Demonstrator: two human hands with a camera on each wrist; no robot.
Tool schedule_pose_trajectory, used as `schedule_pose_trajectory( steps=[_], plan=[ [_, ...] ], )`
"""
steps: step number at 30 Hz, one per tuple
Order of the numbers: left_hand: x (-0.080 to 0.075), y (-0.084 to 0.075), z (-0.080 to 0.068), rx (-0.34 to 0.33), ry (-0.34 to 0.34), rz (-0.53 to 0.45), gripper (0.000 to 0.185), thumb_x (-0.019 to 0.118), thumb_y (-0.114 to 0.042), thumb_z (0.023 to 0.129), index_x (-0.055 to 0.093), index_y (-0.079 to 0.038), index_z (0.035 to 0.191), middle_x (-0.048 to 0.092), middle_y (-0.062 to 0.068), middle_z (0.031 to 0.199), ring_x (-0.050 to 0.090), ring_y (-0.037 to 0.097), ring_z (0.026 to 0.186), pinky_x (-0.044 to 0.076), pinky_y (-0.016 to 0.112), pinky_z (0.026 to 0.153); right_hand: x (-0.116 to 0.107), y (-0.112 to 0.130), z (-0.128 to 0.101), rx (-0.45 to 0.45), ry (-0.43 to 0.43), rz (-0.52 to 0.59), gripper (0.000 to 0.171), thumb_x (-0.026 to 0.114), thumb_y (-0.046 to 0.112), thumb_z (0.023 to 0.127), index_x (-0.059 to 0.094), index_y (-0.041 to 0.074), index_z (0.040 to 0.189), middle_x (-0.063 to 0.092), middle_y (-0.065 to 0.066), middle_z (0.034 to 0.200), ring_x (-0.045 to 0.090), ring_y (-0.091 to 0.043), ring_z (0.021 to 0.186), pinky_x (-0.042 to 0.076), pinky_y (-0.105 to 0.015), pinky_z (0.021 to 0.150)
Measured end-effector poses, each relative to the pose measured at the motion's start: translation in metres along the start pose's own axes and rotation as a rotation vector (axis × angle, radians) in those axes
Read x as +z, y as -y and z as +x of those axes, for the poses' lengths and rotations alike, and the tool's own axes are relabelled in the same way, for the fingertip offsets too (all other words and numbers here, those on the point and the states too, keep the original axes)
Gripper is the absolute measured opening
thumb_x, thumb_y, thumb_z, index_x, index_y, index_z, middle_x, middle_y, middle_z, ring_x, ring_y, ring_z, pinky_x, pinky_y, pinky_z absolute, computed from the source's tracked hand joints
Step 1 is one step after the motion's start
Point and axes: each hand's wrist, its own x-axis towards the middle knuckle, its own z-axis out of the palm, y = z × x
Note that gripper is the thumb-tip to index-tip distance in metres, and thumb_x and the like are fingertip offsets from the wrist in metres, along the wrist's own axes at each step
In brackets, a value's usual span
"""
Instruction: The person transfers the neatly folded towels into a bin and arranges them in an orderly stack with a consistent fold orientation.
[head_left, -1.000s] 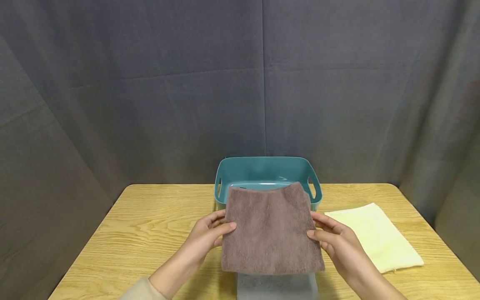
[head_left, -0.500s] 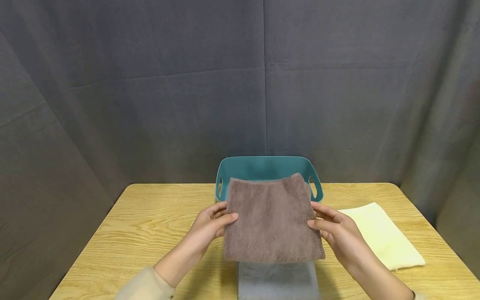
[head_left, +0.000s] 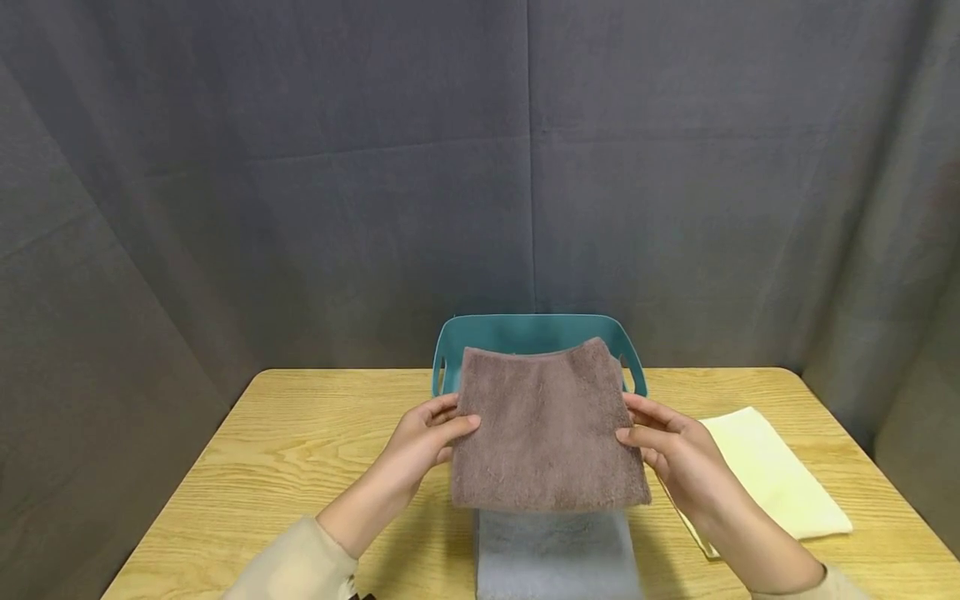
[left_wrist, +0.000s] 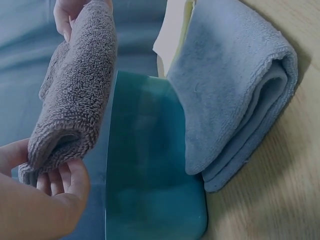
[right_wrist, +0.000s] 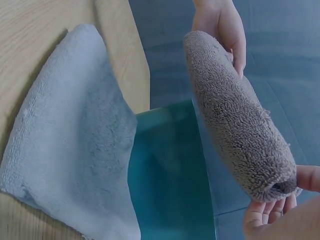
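A folded brown towel (head_left: 547, 425) is held in the air above the table, in front of the teal basket (head_left: 525, 332). My left hand (head_left: 431, 437) pinches its left edge, thumb on top and fingers underneath. My right hand (head_left: 660, 446) pinches its right edge the same way. The left wrist view shows the brown towel (left_wrist: 75, 95) as a thick fold over my left hand's fingers (left_wrist: 65, 182). In the right wrist view the brown towel (right_wrist: 235, 115) hangs beside the teal basket (right_wrist: 165, 175).
A folded grey-blue towel (head_left: 555, 554) lies on the wooden table (head_left: 285, 450) at the near edge, under the brown one. A pale yellow cloth (head_left: 772, 475) lies flat to the right. Dark fabric backdrop surrounds the table.
Both hands have carried the brown towel up and away from me, toward the teal basket. More of the grey-blue towel shows beneath it now.
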Motion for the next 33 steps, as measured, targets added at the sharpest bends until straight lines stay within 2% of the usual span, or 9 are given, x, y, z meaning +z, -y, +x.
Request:
schedule_pose_trajectory(
  steps=[3, 6, 9, 13, 18, 21, 26, 29, 33],
  plan=[
    [0.001, -0.002, 0.002, 0.004, -0.001, 0.007, 0.066, 0.069, -0.022, 0.093, 0.04, 0.004, 0.146, 0.046, 0.023, 0.143, 0.05, 0.032, 0.127, 0.047, 0.045, 0.1, -0.001, 0.003, 0.001, 0.013, 0.004, -0.017, 0.067, 0.063, 0.007, 0.094, 0.031, -0.001, 0.152, 0.029, -0.012, 0.153, 0.033, -0.018, 0.138, 0.039, -0.023, 0.103],
    [0.001, -0.003, 0.003, 0.006, -0.008, 0.018, 0.065, 0.069, -0.022, 0.093, 0.041, 0.003, 0.146, 0.047, 0.022, 0.143, 0.049, 0.032, 0.129, 0.044, 0.048, 0.102, 0.0, 0.005, 0.002, 0.022, 0.008, -0.027, 0.069, 0.062, 0.008, 0.094, 0.029, -0.001, 0.153, 0.02, -0.012, 0.158, 0.019, -0.022, 0.146, 0.03, -0.031, 0.112],
    [0.001, -0.004, 0.006, 0.01, -0.017, 0.027, 0.062, 0.068, -0.022, 0.094, 0.044, 0.003, 0.145, 0.051, 0.019, 0.14, 0.05, 0.031, 0.127, 0.043, 0.049, 0.102, 0.0, 0.007, 0.003, 0.018, 0.008, -0.036, 0.069, 0.062, 0.008, 0.094, 0.029, 0.0, 0.154, 0.02, -0.012, 0.158, 0.019, -0.021, 0.145, 0.028, -0.033, 0.113],
    [0.001, -0.004, 0.01, 0.022, -0.027, 0.023, 0.058, 0.068, -0.021, 0.094, 0.047, 0.002, 0.143, 0.055, 0.017, 0.136, 0.055, 0.028, 0.121, 0.046, 0.046, 0.099, 0.001, 0.009, 0.006, 0.004, 0.013, -0.039, 0.068, 0.062, 0.008, 0.094, 0.03, -0.001, 0.153, 0.022, -0.011, 0.157, 0.021, -0.021, 0.144, 0.034, -0.027, 0.107],
    [0.002, -0.007, 0.012, 0.027, -0.035, 0.021, 0.059, 0.068, -0.02, 0.094, 0.046, 0.003, 0.144, 0.054, 0.019, 0.137, 0.055, 0.028, 0.121, 0.05, 0.041, 0.094, 0.001, 0.013, 0.009, -0.007, 0.008, -0.032, 0.068, 0.061, 0.005, 0.093, 0.03, -0.003, 0.152, 0.023, -0.012, 0.158, 0.021, -0.022, 0.145, 0.04, -0.018, 0.097],
    [0.001, -0.009, 0.013, 0.029, -0.04, 0.021, 0.059, 0.068, -0.02, 0.094, 0.045, 0.003, 0.144, 0.054, 0.019, 0.137, 0.054, 0.028, 0.122, 0.049, 0.042, 0.095, 0.003, 0.015, 0.011, -0.012, 0.009, -0.037, 0.068, 0.061, 0.005, 0.092, 0.03, -0.004, 0.152, 0.024, -0.012, 0.158, 0.022, -0.022, 0.144, 0.042, -0.015, 0.092],
    [-0.001, -0.011, 0.018, 0.033, -0.05, 0.025, 0.058, 0.067, -0.02, 0.094, 0.046, 0.002, 0.144, 0.056, 0.018, 0.136, 0.054, 0.029, 0.123, 0.045, 0.046, 0.099, 0.006, 0.017, 0.016, -0.021, 0.008, -0.05, 0.067, 0.061, 0.006, 0.093, 0.031, -0.003, 0.152, 0.025, -0.012, 0.155, 0.028, -0.021, 0.137, 0.045, -0.017, 0.089],
    [-0.002, -0.013, 0.02, 0.03, -0.047, 0.033, 0.059, 0.067, -0.021, 0.095, 0.045, 0.001, 0.145, 0.054, 0.017, 0.138, 0.052, 0.029, 0.126, 0.043, 0.048, 0.103, 0.007, 0.019, 0.019, -0.026, 0.011, -0.06, 0.067, 0.061, 0.007, 0.093, 0.031, -0.002, 0.152, 0.025, -0.013, 0.155, 0.028, -0.021, 0.137, 0.044, -0.02, 0.092],
    [-0.002, -0.015, 0.024, 0.039, -0.044, 0.039, 0.059, 0.066, -0.021, 0.096, 0.045, 0.001, 0.145, 0.054, 0.018, 0.139, 0.052, 0.031, 0.127, 0.041, 0.05, 0.106, 0.006, 0.022, 0.022, -0.025, 0.024, -0.07, 0.067, 0.059, 0.007, 0.094, 0.03, -0.001, 0.153, 0.02, -0.014, 0.159, 0.022, -0.024, 0.144, 0.036, -0.033, 0.106]
  ],
)
